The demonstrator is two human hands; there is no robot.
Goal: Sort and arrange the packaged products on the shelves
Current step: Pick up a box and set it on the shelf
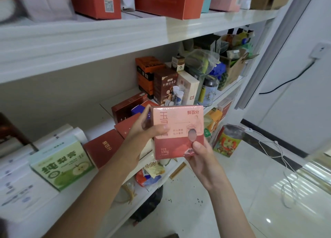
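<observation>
Closest in, left hand [143, 126] wrapped round the left edge of the pink box [179, 132], thumb across the front, fingers [146, 113] curled behind; right hand [202, 158] pinching the lower right corner, thumb on the face. Held upright in mid-air, just in front of the middle shelf [102, 124] and above the dark red boxes [103, 146] lying there; not yet set down. Glossy film wrap, so probably slick: could slide free if one hand lets go early. Crowded to the right with upright cartons [164, 87] and a jar [210, 90]; could knock those over if pushed in carelessly. Risky also to rest on the tilted red boxes, which might shift.
</observation>
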